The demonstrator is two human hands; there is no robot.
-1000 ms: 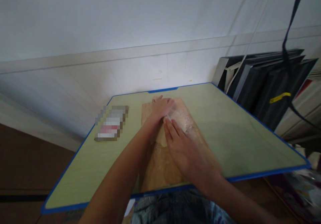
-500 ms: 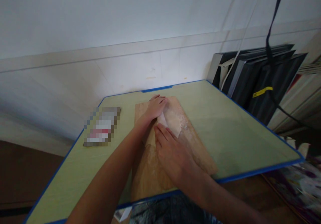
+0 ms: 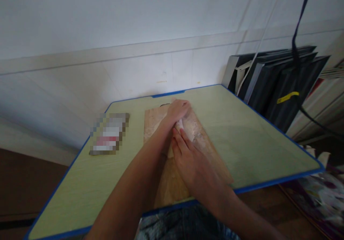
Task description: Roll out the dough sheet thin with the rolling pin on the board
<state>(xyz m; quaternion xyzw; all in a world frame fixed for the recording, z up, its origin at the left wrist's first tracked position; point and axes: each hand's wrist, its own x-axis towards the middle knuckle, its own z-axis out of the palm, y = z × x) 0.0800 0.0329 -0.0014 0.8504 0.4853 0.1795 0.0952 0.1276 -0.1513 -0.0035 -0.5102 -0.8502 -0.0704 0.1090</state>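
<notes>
A pale, flour-dusted sheet of dough (image 3: 189, 133) lies on a wooden board (image 3: 172, 186), with a white rolled part running between my hands. My left hand (image 3: 179, 110) is at the far end of this roll, fingers curled down over it and slightly blurred. At the near end, my right hand (image 3: 191, 161) lies with its fingers stretched out and close together, pressing on the dough. Whether a pin is inside the roll is hidden by my hands. Loose flour (image 3: 199, 132) whitens the board to the right of the dough.
The board rests on a green table (image 3: 242, 136) with a blue rim, set against a white wall (image 3: 150, 68). A pixelated flat item (image 3: 110, 134) lies on the left. Dark panels (image 3: 279, 82) lean at the back right, and a black strap (image 3: 295, 53) hangs before them.
Both hands have moved to the right across the board, the left one farther. Less of the dough sheet shows now, and the left fingers are more curled.
</notes>
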